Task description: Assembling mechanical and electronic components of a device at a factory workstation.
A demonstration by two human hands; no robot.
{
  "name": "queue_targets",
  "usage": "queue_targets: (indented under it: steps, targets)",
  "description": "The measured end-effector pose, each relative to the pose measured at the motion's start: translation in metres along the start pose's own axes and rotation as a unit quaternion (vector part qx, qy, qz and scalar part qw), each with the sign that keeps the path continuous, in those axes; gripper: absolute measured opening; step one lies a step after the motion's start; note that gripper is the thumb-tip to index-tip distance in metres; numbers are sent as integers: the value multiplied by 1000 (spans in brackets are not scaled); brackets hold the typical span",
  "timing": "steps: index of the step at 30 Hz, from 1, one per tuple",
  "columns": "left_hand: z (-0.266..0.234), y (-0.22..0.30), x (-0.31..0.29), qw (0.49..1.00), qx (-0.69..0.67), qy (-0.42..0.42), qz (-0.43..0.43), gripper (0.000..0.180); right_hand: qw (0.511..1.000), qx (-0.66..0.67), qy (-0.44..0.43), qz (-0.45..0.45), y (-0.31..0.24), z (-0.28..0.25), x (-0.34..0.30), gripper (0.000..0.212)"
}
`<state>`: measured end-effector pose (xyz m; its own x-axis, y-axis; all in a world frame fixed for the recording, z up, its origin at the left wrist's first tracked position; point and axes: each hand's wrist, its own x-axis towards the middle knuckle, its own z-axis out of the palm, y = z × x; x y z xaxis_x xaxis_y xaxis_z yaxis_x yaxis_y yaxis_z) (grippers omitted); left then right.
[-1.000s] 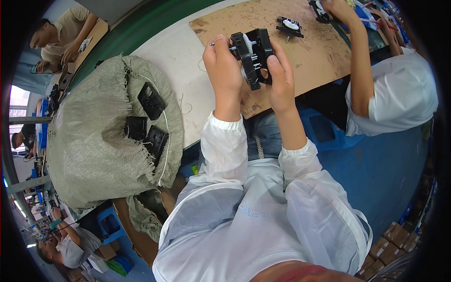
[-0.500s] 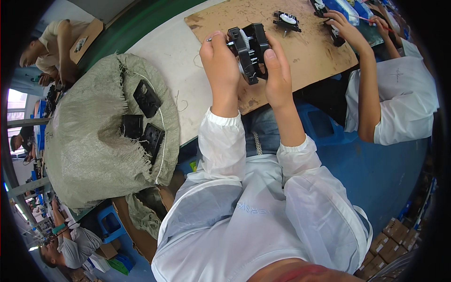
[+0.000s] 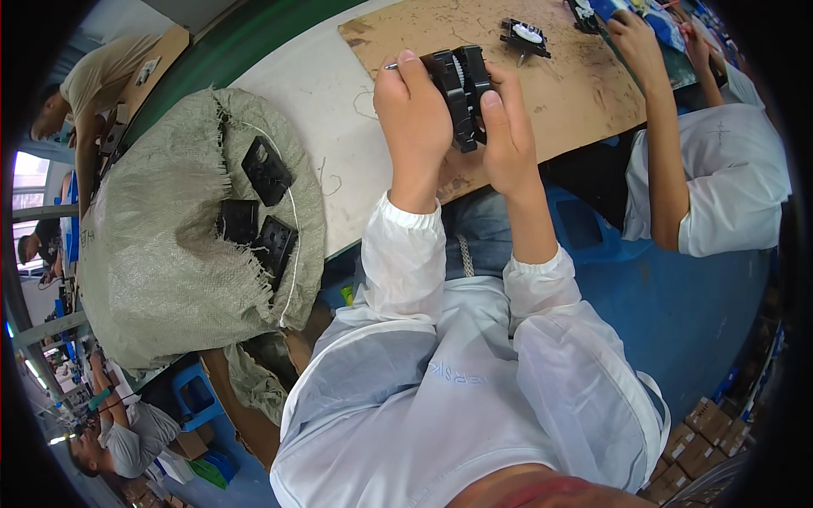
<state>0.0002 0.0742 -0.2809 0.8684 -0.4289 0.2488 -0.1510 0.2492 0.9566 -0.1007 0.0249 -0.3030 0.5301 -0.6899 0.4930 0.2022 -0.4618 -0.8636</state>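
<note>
Above the near edge of the work board, both my hands hold a black plastic gear housing in two halves. My left hand [image 3: 413,127] is closed on the left half [image 3: 450,89], whose outer face it covers. My right hand [image 3: 511,140] grips the right half [image 3: 476,78] with the thumb at its near edge. The halves stand nearly face to face, with a pale toothed gear [image 3: 459,72] showing in the narrow gap. A thin metal pin [image 3: 390,66] sticks out beside my left thumb. Another black part with a white gear [image 3: 527,34] lies farther off on the board.
A brown board [image 3: 576,93] covers the table [image 3: 288,93]. To the left bulges a woven sack [image 3: 161,254] with several black plastic housings [image 3: 267,171] on it. A co-worker's arm [image 3: 656,127] reaches over the board at right. A blue stool [image 3: 584,224] stands below.
The two housing halves have come closer together, and the gap between them is narrower. Both my hands shifted slightly right. The co-worker's hand at right moved away from the black part there.
</note>
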Motion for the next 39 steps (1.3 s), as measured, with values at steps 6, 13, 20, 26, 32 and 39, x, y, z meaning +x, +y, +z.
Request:
queue_targets:
  steps: [6,13,20,26,32,39]
  targets:
    - [-1,-20,7,997,-27,-65,-42,42,996,-78,-9,-52,1,2,-1,38]
    - [-11,-10,5,960,-226,-100,-133,38,998,12,-47,-32,14,8,2,49]
    - [-43,12,10,971,13,-239,-30,38,942,290,-171,22,-5,-1,31,65]
    - [-48,28,2,978,-5,-209,8,41,943,289,-139,88,-6,-15,60,53]
    - [-56,28,5,982,-44,-182,-11,39,867,391,-277,141,14,-13,98,40]
    - [-94,16,24,969,203,-3,144,49,842,347,-337,239,69,57,197,39]
